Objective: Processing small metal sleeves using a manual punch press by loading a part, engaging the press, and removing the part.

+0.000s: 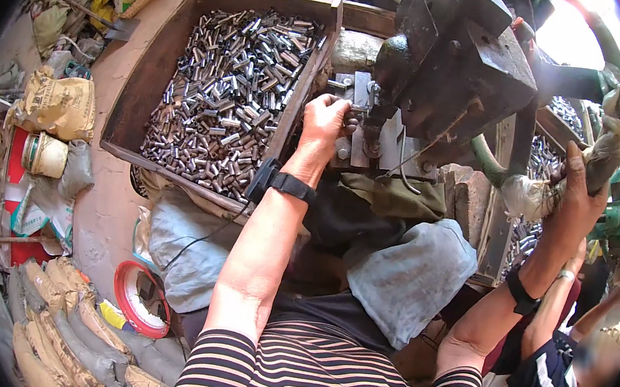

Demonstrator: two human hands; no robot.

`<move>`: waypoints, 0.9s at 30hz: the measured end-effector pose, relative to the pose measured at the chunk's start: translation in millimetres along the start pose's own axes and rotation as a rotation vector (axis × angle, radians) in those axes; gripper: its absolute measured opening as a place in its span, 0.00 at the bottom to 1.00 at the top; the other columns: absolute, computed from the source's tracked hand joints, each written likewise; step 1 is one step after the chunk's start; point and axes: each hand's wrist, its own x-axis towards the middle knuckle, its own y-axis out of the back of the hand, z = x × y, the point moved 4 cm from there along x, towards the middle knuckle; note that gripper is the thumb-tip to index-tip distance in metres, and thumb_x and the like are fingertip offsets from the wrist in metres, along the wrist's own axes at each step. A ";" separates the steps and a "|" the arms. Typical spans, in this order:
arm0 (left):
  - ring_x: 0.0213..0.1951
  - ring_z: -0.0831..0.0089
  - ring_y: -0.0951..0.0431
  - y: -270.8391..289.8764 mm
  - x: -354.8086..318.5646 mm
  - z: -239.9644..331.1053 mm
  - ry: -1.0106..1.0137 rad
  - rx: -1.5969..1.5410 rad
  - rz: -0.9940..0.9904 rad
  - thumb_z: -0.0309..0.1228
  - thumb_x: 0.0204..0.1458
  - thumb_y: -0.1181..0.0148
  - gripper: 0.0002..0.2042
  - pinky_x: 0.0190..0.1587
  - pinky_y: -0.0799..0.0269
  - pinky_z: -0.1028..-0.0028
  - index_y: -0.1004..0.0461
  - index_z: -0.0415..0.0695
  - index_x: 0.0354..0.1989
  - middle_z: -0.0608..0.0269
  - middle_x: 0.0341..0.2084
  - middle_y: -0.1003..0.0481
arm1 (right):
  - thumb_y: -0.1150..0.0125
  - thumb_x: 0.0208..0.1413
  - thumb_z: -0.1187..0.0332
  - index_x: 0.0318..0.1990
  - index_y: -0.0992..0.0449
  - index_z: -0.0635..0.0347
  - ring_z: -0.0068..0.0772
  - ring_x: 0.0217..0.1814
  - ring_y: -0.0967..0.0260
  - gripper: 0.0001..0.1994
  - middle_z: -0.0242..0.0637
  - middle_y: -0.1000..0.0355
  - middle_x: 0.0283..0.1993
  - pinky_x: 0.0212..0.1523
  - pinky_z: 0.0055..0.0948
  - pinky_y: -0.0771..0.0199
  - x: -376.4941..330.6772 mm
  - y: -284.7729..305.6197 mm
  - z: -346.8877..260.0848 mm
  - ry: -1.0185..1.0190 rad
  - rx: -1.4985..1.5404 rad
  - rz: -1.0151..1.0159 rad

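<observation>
My left hand (324,126) is closed in a pinch at the die of a dark metal press, holding a small metal piece (358,109) whose far end reaches the die. Another short metal tube (335,84) lies on the steel plate just beyond my fingers. The heavy press head (456,66) hangs to the right of that hand. Over on the right, my right hand (582,191) is wrapped round a curved press lever (611,133) bound with cloth and plastic; some of its fingers are hidden behind the lever.
A wooden tray (130,113) heaped with short metal tubes (230,96) stands left of the press. More tubes fill a box (496,234) at right. Another person (543,373) sits close by at lower right. Sacks (58,326) and a red-rimmed bucket (137,300) stand at lower left.
</observation>
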 end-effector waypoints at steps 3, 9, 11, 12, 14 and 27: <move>0.26 0.74 0.25 -3.8 -4.8 2.5 0.041 -0.077 -0.088 0.29 0.54 0.43 0.06 0.29 0.24 0.74 0.29 0.39 0.34 0.65 0.26 0.28 | 0.36 0.52 0.72 0.54 0.30 0.65 0.17 0.27 0.37 0.21 0.30 0.29 0.33 0.29 0.19 0.35 -2.9 0.7 6.3 -0.049 0.031 -0.004; 0.22 0.75 0.26 -2.9 13.8 1.5 -0.034 0.069 0.044 0.29 0.54 0.43 0.06 0.27 0.24 0.71 0.29 0.39 0.34 0.64 0.25 0.27 | 0.38 0.53 0.73 0.56 0.31 0.64 0.17 0.25 0.37 0.22 0.30 0.29 0.33 0.26 0.18 0.36 -1.9 -2.6 4.6 -0.057 0.074 -0.007; 0.22 0.75 0.25 -3.6 14.0 1.7 -0.021 0.112 0.045 0.29 0.54 0.44 0.06 0.27 0.24 0.72 0.29 0.39 0.34 0.63 0.24 0.27 | 0.37 0.52 0.73 0.55 0.30 0.64 0.17 0.25 0.37 0.22 0.30 0.29 0.32 0.26 0.18 0.36 -3.0 -1.6 1.5 -0.029 0.047 0.024; 0.23 0.74 0.24 -4.9 12.7 1.4 0.007 0.043 -0.003 0.28 0.53 0.43 0.06 0.27 0.24 0.73 0.29 0.39 0.34 0.63 0.24 0.27 | 0.37 0.52 0.73 0.55 0.30 0.64 0.17 0.25 0.37 0.22 0.30 0.29 0.32 0.26 0.18 0.36 -2.9 -0.8 2.7 -0.030 0.046 0.026; 0.23 0.74 0.24 -3.0 10.9 2.2 0.026 -0.084 -0.057 0.28 0.53 0.43 0.05 0.27 0.24 0.73 0.29 0.39 0.34 0.62 0.24 0.26 | 0.36 0.51 0.72 0.55 0.30 0.64 0.17 0.26 0.37 0.22 0.29 0.29 0.32 0.27 0.17 0.37 -4.2 0.0 5.1 -0.029 0.054 0.030; 0.29 0.67 0.21 -22.9 2.2 7.0 -0.198 0.392 0.042 0.30 0.54 0.45 0.10 0.31 0.24 0.67 0.26 0.33 0.35 0.53 0.25 0.24 | 0.35 0.51 0.71 0.38 0.27 0.66 0.20 0.25 0.33 0.10 0.33 0.28 0.27 0.27 0.21 0.34 -30.9 -11.1 22.2 -0.091 0.262 0.123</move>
